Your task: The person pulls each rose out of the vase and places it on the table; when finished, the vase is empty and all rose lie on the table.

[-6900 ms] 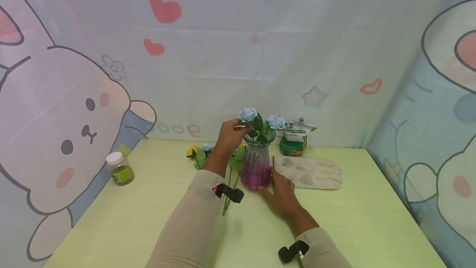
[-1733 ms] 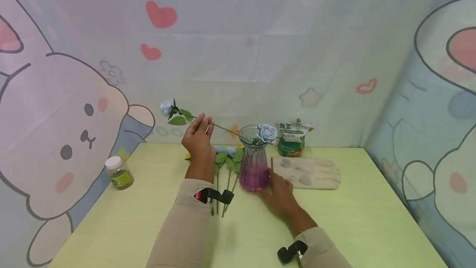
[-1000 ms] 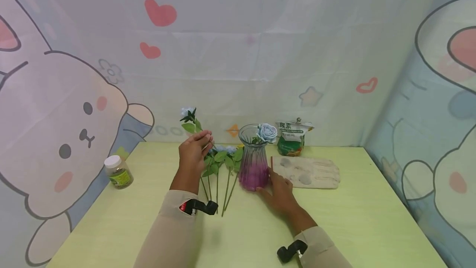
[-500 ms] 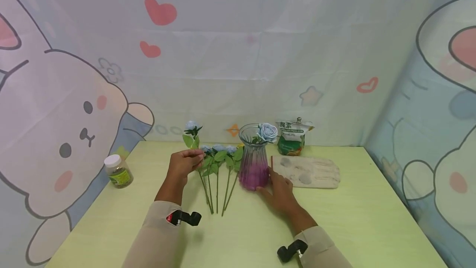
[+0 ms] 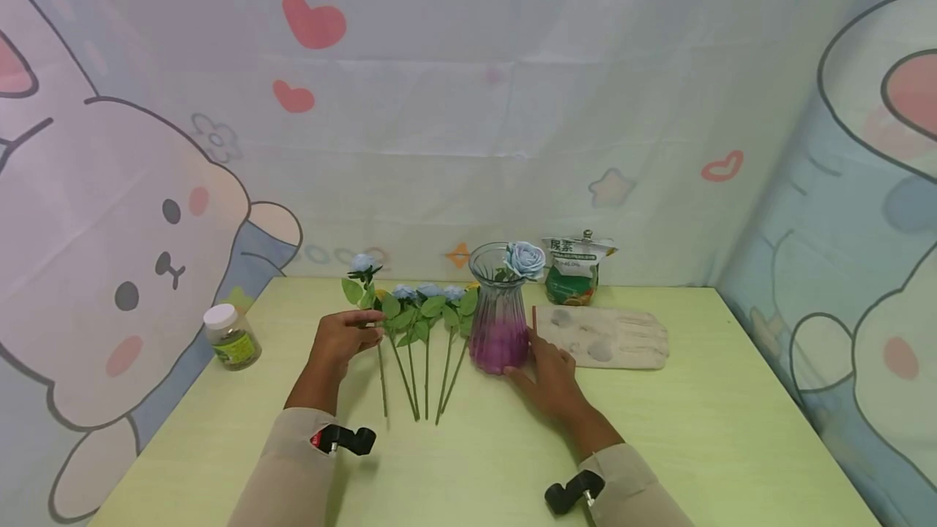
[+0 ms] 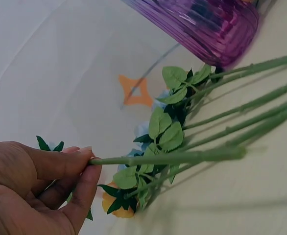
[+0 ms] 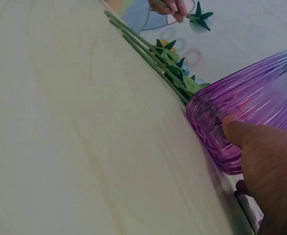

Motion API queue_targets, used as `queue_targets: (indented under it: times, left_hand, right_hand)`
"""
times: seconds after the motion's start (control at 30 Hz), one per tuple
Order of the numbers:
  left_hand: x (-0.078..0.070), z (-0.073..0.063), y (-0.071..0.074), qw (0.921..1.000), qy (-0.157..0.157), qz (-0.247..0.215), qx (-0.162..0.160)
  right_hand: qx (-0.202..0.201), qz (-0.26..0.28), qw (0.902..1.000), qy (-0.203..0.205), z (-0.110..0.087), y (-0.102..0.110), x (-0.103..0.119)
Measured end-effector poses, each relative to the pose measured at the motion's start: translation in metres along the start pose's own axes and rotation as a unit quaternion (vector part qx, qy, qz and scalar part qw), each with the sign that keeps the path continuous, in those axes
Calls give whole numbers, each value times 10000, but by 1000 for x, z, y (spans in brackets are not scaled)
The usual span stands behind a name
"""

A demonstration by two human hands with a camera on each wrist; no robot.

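Note:
My left hand (image 5: 346,341) pinches the stem of a light blue artificial rose (image 5: 362,263) between thumb and fingers. The rose is upright at the left of the row of flowers, and its bare stem end (image 6: 222,154) shows in the left wrist view. My right hand (image 5: 551,376) holds the base of a ribbed glass vase (image 5: 501,336), purple below and clear grey above. Its thumb lies on the glass in the right wrist view; the other fingers are mostly hidden. One light blue rose (image 5: 525,260) stands in the vase, leaning over the right rim.
Several blue and yellow flowers (image 5: 430,307) lie in a row left of the vase, stems toward me. Pale work gloves (image 5: 611,338) lie to its right, with a green and white bag (image 5: 574,271) behind. A white-capped jar (image 5: 233,337) stands at the table's left edge.
My left hand has drawn one blue rose out of the vase, then carried it left and down beside the lying flowers. My right hand has stayed at the vase base.

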State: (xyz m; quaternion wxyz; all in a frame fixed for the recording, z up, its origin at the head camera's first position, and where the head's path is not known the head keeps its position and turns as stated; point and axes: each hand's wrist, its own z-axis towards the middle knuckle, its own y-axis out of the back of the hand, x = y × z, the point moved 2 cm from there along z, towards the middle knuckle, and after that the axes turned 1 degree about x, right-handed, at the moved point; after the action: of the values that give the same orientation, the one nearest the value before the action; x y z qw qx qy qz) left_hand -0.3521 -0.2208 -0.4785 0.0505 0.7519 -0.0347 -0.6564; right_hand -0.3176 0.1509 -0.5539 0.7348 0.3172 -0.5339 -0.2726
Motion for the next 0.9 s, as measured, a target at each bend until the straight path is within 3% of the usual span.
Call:
queue_targets:
  times: [0.33, 0.57, 0.77, 0.9]
  left_hand:
    - [14, 0, 15, 9989, 159, 404, -193]
    - [29, 4, 24, 9977, 81, 535, -413]
    - [38, 7, 31, 9888, 173, 1331, -658]
    - [44, 10, 32, 9783, -56, 1979, -603]
  right_hand:
    - [79, -26, 9999, -112, 0, 1, 3]
    - [-5, 3, 10000, -29, -2, 1, 3]
    - [-54, -59, 10000, 29, 0, 1, 2]
    - [-48, -33, 10000, 32, 0, 1, 2]
